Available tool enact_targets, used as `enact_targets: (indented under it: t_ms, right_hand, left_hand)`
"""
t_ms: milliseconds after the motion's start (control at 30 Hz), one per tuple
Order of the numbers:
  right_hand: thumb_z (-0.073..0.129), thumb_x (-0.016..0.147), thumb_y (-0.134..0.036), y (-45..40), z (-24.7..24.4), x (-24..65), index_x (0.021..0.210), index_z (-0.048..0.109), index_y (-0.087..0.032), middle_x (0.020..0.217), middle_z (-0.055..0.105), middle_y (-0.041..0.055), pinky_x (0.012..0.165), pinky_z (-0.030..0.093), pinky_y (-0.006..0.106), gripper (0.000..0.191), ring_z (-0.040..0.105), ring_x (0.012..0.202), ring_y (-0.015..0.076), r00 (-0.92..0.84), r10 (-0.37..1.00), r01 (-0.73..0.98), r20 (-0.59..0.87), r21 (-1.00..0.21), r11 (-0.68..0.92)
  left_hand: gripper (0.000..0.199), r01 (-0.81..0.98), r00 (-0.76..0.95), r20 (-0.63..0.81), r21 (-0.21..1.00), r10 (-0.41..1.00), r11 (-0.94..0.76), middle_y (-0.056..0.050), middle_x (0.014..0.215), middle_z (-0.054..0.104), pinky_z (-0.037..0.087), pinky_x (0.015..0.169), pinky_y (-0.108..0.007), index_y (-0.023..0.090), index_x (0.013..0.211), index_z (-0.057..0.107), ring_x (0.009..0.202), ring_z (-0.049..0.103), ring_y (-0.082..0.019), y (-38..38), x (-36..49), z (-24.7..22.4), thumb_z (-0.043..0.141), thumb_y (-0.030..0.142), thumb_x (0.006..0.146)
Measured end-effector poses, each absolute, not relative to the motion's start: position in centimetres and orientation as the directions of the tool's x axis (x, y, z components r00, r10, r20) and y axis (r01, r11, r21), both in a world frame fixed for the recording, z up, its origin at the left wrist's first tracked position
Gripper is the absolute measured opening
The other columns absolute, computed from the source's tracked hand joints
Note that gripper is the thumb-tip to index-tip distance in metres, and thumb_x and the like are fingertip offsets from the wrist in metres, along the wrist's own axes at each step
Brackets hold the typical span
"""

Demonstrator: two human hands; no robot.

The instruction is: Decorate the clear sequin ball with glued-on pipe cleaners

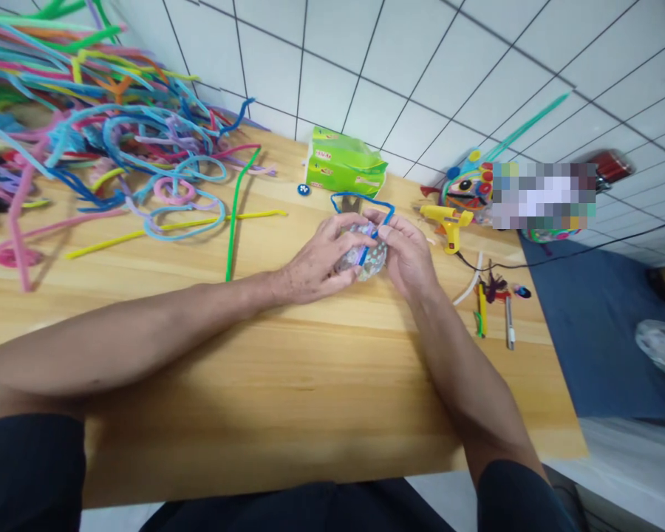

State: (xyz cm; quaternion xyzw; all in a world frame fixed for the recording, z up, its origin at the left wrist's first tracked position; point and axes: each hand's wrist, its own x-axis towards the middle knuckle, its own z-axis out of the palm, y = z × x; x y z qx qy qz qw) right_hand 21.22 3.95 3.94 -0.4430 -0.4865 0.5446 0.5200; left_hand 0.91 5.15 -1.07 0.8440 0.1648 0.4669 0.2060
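Observation:
Near the middle of the table, my left hand (322, 260) is closed around a small clear, dotted round object (375, 264) with purple and blue strips across it; I cannot make out its exact kind. A blue pipe cleaner (360, 196) lies bent over it, its loop rising behind my fingers. Between thumb and fingers, my right hand (408, 255) pinches this pipe cleaner at the object's right side. Behind the loop, a dark metal tool (352, 205) is partly hidden. A blue button (304, 190) rests just left of it.
Many tangled pipe cleaners (116, 148) fill the back left, with a green one (236, 214) nearer. A green tissue pack (343, 166) stands by the tiled wall. Right are a yellow glue gun (448, 222) with a black cord, a yellow cutter (482, 310) and a white pen-like tool (510, 324).

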Motion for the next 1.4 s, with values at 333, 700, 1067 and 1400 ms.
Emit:
enact_targets:
  t_ms: [333,700,1067,1400]
  right_hand:
    - [0.075,0.08,-0.039,4.7,2.9,21.4,0.086,0.072,-0.024,0.107,0.081,0.0021,0.092,0.062,0.04,0.016,0.074,0.102,0.0232,-0.033,0.989,0.007,0.143,-0.99,0.144]
    - [0.074,0.082,-0.034,4.6,3.2,20.5,0.079,0.064,-0.024,0.107,0.078,0.0013,0.093,0.061,0.036,0.014,0.072,0.103,0.0203,-0.037,0.984,-0.014,0.176,-0.984,0.175]
    - [0.078,0.081,-0.041,4.8,3.9,21.2,0.094,0.068,-0.026,0.114,0.079,0.0047,0.105,0.06,0.045,0.022,0.074,0.109,0.0239,-0.136,0.978,-0.076,0.155,-0.986,0.146]
    - [0.085,0.085,-0.051,5.1,3.9,21.8,0.098,0.069,-0.028,0.084,0.068,-0.004,0.081,0.061,0.033,0.031,0.067,0.08,0.0155,0.006,0.944,0.161,0.331,-0.932,0.326]
  left_hand:
    - [0.056,0.089,0.515,0.722,0.491,0.462,-0.867,-0.016,0.153,0.056,0.045,0.124,-0.06,0.031,0.155,0.04,0.15,0.05,-0.033,5.2,0.7,-0.7,0.06,0.044,0.106]
    - [0.033,0.15,0.582,0.628,0.542,0.517,-0.827,-0.016,0.16,0.046,0.044,0.128,-0.058,0.029,0.136,0.058,0.155,0.045,-0.029,4.8,0.2,-0.5,0.051,0.049,0.11]
    - [0.029,0.142,0.586,0.653,0.5,0.48,-0.854,-0.015,0.159,0.049,0.043,0.127,-0.063,0.03,0.133,0.057,0.154,0.045,-0.032,4.7,0.3,-0.4,0.055,0.043,0.107]
    - [0.033,0.155,0.582,0.672,0.463,0.459,-0.873,-0.016,0.157,0.046,0.045,0.125,-0.06,0.029,0.136,0.055,0.151,0.046,-0.032,4.5,0.4,-0.6,0.058,0.034,0.104]
